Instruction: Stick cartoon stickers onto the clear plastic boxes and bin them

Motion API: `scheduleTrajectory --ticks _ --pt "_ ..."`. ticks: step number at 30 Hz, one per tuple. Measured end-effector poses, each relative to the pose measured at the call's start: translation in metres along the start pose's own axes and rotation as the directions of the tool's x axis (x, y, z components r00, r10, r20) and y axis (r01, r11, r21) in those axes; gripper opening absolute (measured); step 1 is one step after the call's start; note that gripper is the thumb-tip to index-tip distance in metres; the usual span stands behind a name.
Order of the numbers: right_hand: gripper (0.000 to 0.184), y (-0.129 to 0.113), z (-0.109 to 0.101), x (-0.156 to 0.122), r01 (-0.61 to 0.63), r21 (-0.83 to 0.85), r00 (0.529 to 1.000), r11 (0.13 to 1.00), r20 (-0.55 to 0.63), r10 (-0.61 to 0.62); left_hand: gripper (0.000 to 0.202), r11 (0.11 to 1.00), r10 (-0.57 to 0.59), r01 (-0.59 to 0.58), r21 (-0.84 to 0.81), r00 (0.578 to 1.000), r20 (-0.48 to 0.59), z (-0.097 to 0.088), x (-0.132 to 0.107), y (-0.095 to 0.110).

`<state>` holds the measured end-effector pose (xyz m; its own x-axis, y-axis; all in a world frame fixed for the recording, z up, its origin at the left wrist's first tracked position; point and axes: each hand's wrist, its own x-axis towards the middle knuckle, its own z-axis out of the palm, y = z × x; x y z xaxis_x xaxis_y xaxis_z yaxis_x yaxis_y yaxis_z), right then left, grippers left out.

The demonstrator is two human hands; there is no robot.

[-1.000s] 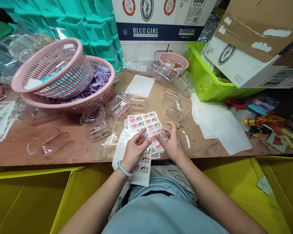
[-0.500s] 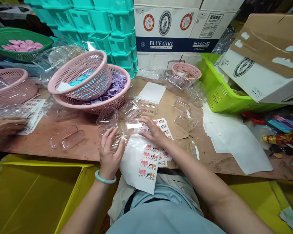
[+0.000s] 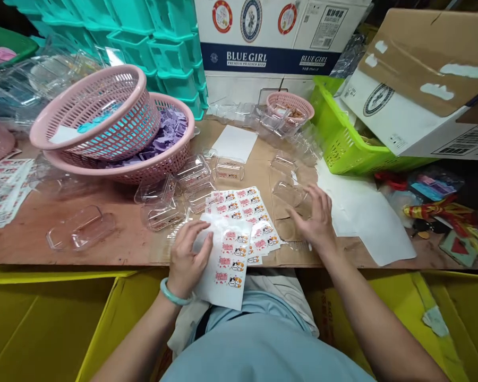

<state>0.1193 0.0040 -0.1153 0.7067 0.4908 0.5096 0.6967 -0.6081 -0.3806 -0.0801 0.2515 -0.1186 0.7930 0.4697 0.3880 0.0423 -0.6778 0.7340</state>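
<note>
My left hand (image 3: 191, 254), a pale green bangle at its wrist, has thumb and forefinger curled together on the left side of a white sticker sheet (image 3: 229, 294). The sheet carries cat-and-dog stickers along its right side, and its lower end hangs past the table edge. Under it lies a stack of fuller sticker sheets (image 3: 258, 212). Off to the right, my right hand (image 3: 316, 220) is open, fingers spread, just beside a clear plastic case (image 3: 289, 193). Several clear cases (image 3: 165, 215) lie left of the sheets, some bearing a sticker.
Pink baskets (image 3: 171, 167) with purple and blue pieces stand at left. A lime-green basket (image 3: 342, 154) under a cardboard box (image 3: 402, 122) is at right, white paper sheets (image 3: 386, 233) before it. Teal bins (image 3: 171, 58) and beer cartons (image 3: 258, 85) rise behind. Yellow boxes (image 3: 43, 323) flank my lap.
My right hand has left the sticker sheet and swung right toward the loose clear cases, opening. My left hand has moved from the cases onto the sheet. The view has shifted right.
</note>
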Motion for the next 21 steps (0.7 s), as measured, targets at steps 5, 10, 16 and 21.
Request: scheduleTrajectory --ticks 5,10,16,21 --pt "0.054 -0.064 0.009 -0.069 0.433 0.333 0.756 0.838 0.372 -0.538 0.019 0.955 -0.284 0.289 0.071 0.956 -0.074 -0.028 -0.028 -0.013" --pt "0.029 -0.090 0.034 -0.081 0.452 0.449 0.795 0.771 0.188 -0.576 0.057 0.619 -0.693 0.782 0.070 0.503 0.516 -0.047 -0.083 -0.015" --pt "0.032 -0.083 0.037 -0.047 0.329 0.654 0.825 0.681 0.152 -0.544 0.048 -0.070 -0.590 0.814 -0.577 0.433 0.682 -0.020 -0.087 0.020" --pt "0.034 -0.083 0.013 -0.034 0.124 0.439 0.978 0.890 0.094 -0.183 0.055 -0.060 -0.673 0.674 -0.736 0.517 0.528 0.008 -0.055 0.045"
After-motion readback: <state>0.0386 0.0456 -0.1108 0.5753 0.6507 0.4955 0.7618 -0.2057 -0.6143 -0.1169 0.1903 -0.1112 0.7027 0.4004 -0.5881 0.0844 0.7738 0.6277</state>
